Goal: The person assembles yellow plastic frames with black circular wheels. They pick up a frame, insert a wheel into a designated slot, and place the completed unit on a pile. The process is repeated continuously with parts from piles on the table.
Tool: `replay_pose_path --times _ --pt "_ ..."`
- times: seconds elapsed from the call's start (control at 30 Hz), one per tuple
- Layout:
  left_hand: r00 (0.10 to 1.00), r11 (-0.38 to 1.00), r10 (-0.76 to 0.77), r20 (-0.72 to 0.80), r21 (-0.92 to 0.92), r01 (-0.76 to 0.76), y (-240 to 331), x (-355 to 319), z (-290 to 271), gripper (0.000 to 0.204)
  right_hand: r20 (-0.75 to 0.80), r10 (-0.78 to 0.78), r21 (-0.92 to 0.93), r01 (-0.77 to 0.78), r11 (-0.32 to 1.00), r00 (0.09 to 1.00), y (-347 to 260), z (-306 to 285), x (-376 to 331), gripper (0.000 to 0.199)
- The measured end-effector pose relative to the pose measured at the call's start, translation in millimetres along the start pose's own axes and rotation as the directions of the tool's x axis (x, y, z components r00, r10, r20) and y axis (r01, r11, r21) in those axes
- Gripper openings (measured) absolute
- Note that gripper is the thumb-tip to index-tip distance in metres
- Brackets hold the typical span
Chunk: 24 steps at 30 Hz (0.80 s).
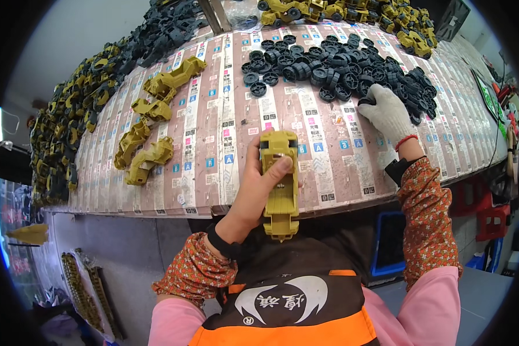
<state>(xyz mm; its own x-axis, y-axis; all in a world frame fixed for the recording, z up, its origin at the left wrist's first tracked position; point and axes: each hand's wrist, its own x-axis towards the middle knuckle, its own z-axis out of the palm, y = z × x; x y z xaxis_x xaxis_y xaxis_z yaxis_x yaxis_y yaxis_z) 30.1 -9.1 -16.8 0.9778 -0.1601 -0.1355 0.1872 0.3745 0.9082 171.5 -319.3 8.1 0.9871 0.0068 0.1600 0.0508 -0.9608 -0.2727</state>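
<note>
My left hand (255, 187) is closed around a yellow plastic toy truck body (281, 202), holding it upright over the table's near edge. The thumb presses into its hollow; black pieces like wheels show on both sides of its far end. In a white knitted glove, my right hand (388, 112) reaches to the near edge of a heap of black toy wheels (352, 70). Its thumb and forefinger pinch one black wheel (365, 102); the other fingers are curled and partly hidden.
Several loose yellow body shells (151, 158) lie left of centre on the patterned table cover (213, 173). Piles of yellow and black toy parts (75, 115) line the left edge, and more yellow toys (328, 10) stand at the back. A metal post (215, 16) rises behind.
</note>
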Motion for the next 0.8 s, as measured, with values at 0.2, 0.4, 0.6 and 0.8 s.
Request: replay_pose_path --times 0.2,0.4,0.6,0.8 --pt "0.992 0.985 -0.035 -0.120 -0.172 0.014 18.3 -3.9 2.7 0.050 0.099 -0.195 0.648 0.086 0.757 0.976 -64.4 -13.6 -59.4 0.015" --pt "0.989 0.980 0.058 -0.138 -0.183 -0.083 21.8 -1.5 1.8 0.049 0.110 -0.299 0.730 0.127 0.672 0.948 -130.5 -15.5 -141.6 0.021" --pt "0.966 0.969 0.179 -0.185 -0.136 -0.205 22.8 -3.5 1.1 0.051 0.115 -0.258 0.804 0.062 0.591 0.959 -139.6 -10.4 -165.1 0.028" --pt "0.926 0.924 0.314 -0.211 -0.156 -0.349 20.7 -6.4 8.5 0.075 0.005 -0.294 0.757 0.188 0.625 0.956 -138.4 -3.8 -176.0 0.031"
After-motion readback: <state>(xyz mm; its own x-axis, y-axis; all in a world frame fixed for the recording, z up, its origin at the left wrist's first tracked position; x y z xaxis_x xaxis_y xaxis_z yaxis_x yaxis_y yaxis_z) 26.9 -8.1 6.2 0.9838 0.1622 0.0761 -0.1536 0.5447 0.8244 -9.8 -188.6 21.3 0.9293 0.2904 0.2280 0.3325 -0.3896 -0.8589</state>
